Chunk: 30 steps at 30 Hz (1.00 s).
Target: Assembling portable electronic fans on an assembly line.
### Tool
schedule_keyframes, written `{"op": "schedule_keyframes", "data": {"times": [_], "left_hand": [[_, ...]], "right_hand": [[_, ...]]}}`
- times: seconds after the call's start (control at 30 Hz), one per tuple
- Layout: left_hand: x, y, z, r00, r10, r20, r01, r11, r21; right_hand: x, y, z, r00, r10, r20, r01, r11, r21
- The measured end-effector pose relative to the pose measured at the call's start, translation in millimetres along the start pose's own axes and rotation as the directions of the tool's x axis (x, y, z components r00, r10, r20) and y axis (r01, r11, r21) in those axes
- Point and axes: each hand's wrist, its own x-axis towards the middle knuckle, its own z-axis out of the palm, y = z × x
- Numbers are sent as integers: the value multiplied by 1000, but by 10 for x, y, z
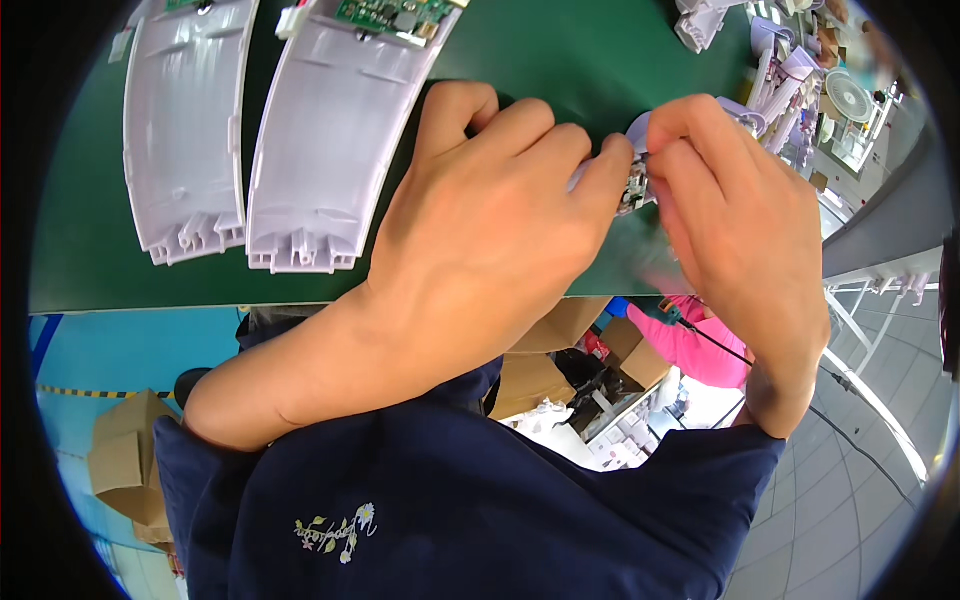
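Between my two hands is a pale lilac plastic part with a small circuit board (635, 188) showing in the gap. My left hand (505, 205) is closed on this part, and its fingers hide most of it. From the other side my right hand (730, 185) reaches in with thumb and fingers pinched together at the board's edge; what they pinch, if anything, is hidden. Left of my hands lie two long curved lilac housings, one nearer (318, 165) and one farther left (188, 140). A green circuit board (400, 18) sits at the nearer housing's upper end.
The green table (560, 60) ends in a front edge just below my hands. Another lilac part (700, 22) lies at the far right, near a pile of lilac parts (785, 90). Below the table stand cardboard boxes (535, 385). A person in pink (690, 340) is nearby.
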Motion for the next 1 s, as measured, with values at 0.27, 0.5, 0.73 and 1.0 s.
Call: {"op": "schedule_keyframes", "data": {"times": [0.27, 0.5, 0.73, 1.0], "left_hand": [[72, 56, -115, 985, 151, -90, -141, 984, 109], [100, 78, -128, 985, 168, -34, -159, 972, 175], [87, 38, -151, 974, 213, -73, -197, 964, 180], [-1, 13, -52, 997, 59, -42, -59, 998, -2]], "right_hand": [[-61, -8, 88, 997, -51, -58, 47, 997, -59], [76, -159, -7, 999, 28, 41, -25, 997, -73], [115, -68, -262, 997, 0, 80, -1, 1000, 19], [-170, 75, 139, 964, 262, -41, -199, 815, 545]]}}
